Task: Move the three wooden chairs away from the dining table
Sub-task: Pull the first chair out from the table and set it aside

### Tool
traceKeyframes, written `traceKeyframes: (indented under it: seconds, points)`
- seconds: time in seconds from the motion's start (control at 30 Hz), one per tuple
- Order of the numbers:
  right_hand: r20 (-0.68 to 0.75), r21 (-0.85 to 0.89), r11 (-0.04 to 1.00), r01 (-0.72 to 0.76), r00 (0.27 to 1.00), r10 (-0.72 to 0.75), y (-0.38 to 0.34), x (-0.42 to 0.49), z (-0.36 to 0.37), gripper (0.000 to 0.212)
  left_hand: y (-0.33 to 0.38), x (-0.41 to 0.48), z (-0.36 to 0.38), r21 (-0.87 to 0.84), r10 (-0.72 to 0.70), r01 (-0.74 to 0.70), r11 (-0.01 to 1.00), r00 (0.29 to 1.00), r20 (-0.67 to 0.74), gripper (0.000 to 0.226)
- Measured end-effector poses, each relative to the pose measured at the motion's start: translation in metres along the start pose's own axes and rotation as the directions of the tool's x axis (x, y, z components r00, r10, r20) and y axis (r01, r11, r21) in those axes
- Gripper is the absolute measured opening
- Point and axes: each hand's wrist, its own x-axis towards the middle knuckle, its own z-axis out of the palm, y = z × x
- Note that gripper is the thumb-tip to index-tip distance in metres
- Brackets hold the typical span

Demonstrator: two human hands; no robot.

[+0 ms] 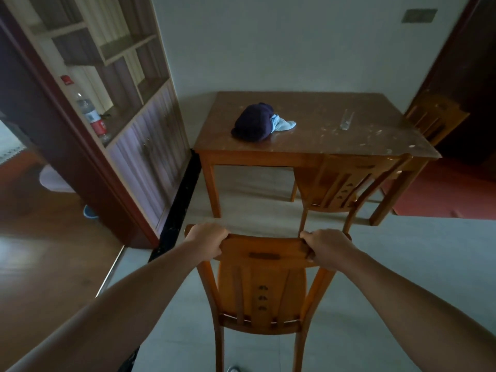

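A wooden chair (pixel 264 285) stands close in front of me on the pale floor, well clear of the dining table (pixel 316 149). My left hand (pixel 208 237) grips the left end of its top rail and my right hand (pixel 326 247) grips the right end. A second wooden chair (pixel 346 181) is tucked under the table's near right side, its back toward me. A third wooden chair (pixel 434 116) stands at the table's far right corner, partly hidden by the tabletop.
A dark cap with a pale cloth (pixel 255 126) and a drinking glass (pixel 346 120) lie on the table. A shelf cabinet (pixel 128 108) holding a bottle (pixel 92 116) lines the left wall. A dark doorway and red mat (pixel 442 194) are at the right.
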Motion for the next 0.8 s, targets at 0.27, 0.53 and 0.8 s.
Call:
traceKeyframes:
  seconds: [0.27, 0.53, 0.8]
  points:
    - [0.056, 0.005, 1.0, 0.025, 0.998, -0.025, -0.032, -0.09, 0.04, 0.028, 0.054, -0.085, 0.049, 0.026, -0.02, 0.019, 0.999, 1.0, 0.022, 0.022]
    - [0.064, -0.003, 1.0, 0.015, 0.998, -0.015, -0.057, -0.158, 0.061, 0.023, 0.089, -0.141, 0.077, 0.048, -0.013, 0.012, 0.999, 1.0, 0.02, 0.021]
    - [0.033, -0.004, 1.0, -0.017, 0.999, 0.018, -0.095, -0.22, 0.089, 0.02, 0.116, -0.201, 0.111, 0.106, -0.016, 0.017, 0.994, 1.0, -0.003, 0.018]
